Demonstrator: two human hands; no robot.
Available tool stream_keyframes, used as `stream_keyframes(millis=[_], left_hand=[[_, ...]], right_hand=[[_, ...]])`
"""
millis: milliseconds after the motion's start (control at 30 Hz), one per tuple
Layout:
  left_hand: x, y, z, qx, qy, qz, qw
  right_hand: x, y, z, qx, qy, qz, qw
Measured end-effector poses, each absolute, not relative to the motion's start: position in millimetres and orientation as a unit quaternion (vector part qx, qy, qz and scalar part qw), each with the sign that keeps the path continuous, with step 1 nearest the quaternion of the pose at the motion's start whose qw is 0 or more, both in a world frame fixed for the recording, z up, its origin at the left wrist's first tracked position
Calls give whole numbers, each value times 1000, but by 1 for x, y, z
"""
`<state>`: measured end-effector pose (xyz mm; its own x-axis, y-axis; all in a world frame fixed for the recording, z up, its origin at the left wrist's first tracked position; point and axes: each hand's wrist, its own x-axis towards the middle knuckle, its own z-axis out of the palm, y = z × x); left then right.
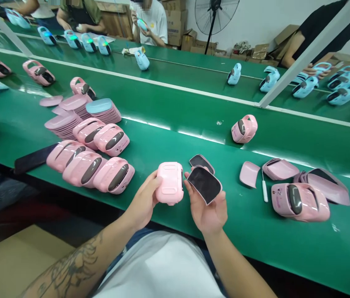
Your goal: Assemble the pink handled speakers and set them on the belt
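My left hand (144,202) grips a pink plastic device body (170,182) just above the near edge of the green belt (175,136). My right hand (208,211) holds a dark curved cover panel with a pink rim (205,184) next to it. A second dark panel (201,161) lies on the belt right behind my fingers. Several finished pink devices (96,165) lie grouped to the left.
Stacks of pink covers (75,111) and one blue cover (98,106) sit at far left. At right lie loose pink covers (279,169), a white stick tool (264,188), a pink device (299,201) and another (243,128). Blue devices (269,79) line the far belt, where other people work.
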<state>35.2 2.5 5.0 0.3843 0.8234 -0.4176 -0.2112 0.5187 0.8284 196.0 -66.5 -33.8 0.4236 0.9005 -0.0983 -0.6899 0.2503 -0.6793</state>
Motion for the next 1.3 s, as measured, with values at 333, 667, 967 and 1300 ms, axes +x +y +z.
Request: stream_keyframes(millis=[333,667,967,1300], left_hand=[[33,-7,8,356,432,308,769],[27,-4,5,374,414,287,778],[32,-7,12,435,349,233,797],[29,-19,8,420,350,251,799]], right_hand=[[205,-82,-44,-426,-406,491,643],[227,-84,-45,-478,-624,340,516],[221,-94,-25,-483,-718,222,449],[223,-99,-16,-457,-760,164,433]])
